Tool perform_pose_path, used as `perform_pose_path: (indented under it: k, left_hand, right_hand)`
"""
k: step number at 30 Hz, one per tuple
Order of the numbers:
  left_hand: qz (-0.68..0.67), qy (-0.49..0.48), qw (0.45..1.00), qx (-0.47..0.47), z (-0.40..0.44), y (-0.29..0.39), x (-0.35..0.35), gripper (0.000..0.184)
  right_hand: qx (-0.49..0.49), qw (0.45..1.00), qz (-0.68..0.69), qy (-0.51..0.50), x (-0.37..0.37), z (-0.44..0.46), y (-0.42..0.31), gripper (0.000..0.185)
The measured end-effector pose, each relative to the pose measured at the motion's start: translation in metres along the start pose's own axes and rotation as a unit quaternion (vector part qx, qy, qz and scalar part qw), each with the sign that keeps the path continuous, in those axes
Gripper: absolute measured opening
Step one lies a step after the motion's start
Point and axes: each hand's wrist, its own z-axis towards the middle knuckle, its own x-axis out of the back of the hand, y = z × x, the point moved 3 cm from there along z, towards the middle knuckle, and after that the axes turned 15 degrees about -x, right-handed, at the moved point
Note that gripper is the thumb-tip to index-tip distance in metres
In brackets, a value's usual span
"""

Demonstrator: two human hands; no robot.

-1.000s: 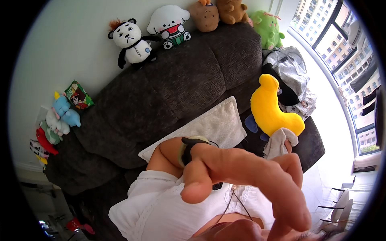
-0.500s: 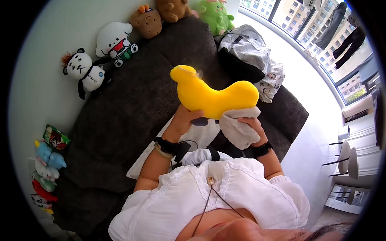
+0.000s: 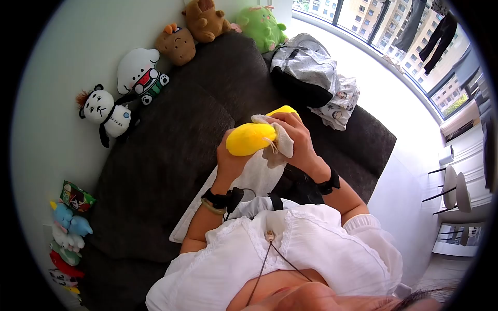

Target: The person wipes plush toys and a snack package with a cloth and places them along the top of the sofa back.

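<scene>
A bright yellow plush toy [image 3: 248, 141] is held up in front of my chest, one rounded end turned toward me. My left hand [image 3: 231, 160] grips it from the left and below, with its fingers mostly hidden behind the plush. A pale grey cloth [image 3: 282, 141] is wrapped over the toy's right part. My right hand [image 3: 298, 139] is closed on that cloth and presses it against the plush. A thin strap or loop hangs from the toy near the cloth. Part of the yellow plush shows above my right hand.
Beneath lies a dark sofa [image 3: 171, 150] with a whitish mat [image 3: 199, 207] near my lap. A grey backpack [image 3: 306, 65] and folded printed fabric [image 3: 340, 103] sit at the far right. Plush toys, including a panda [image 3: 118, 118], line the wall. Chairs [image 3: 456, 192] stand at right.
The yellow plush has turned from lying broadside to pointing end-on toward me. My right hand has moved up and left, bringing the cloth over the toy.
</scene>
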Motion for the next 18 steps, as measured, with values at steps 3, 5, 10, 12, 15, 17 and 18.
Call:
perform_pose_path:
  k: [3, 5, 10, 12, 15, 17, 18]
  left_hand:
    - [0.028, -0.016, 0.998, 0.054, -0.005, -0.007, 0.028, 0.049]
    - [-0.031, 0.029, 0.993, 0.109, -0.013, -0.009, 0.037, 0.052]
    - [-0.204, 0.138, 0.946, 0.209, -0.014, -0.017, 0.027, 0.048]
    - [-0.259, 0.142, 0.927, 0.231, -0.012, -0.018, 0.021, 0.047]
    - [-0.343, 0.167, 0.89, 0.25, -0.005, -0.017, 0.021, 0.049]
    - [-0.409, 0.197, 0.847, 0.276, -0.008, -0.029, 0.033, 0.05]
    - [-0.401, 0.203, 0.851, 0.272, -0.007, -0.029, 0.037, 0.051]
  right_hand:
    - [-0.003, 0.981, -0.186, 0.055, 0.015, 0.007, 0.026, 0.064]
    - [-0.065, 0.973, -0.176, 0.132, 0.037, 0.014, 0.082, 0.053]
    - [-0.055, 0.966, 0.072, 0.243, 0.048, 0.013, 0.041, 0.044]
    - [-0.013, 0.98, 0.038, 0.196, 0.03, 0.01, 0.031, 0.049]
    - [0.044, 0.989, -0.012, 0.143, 0.006, -0.008, 0.024, 0.054]
    - [0.058, 0.995, -0.085, -0.003, -0.009, -0.029, 0.042, 0.047]
    - [0.012, 0.995, -0.092, -0.041, -0.012, -0.041, 0.064, 0.046]
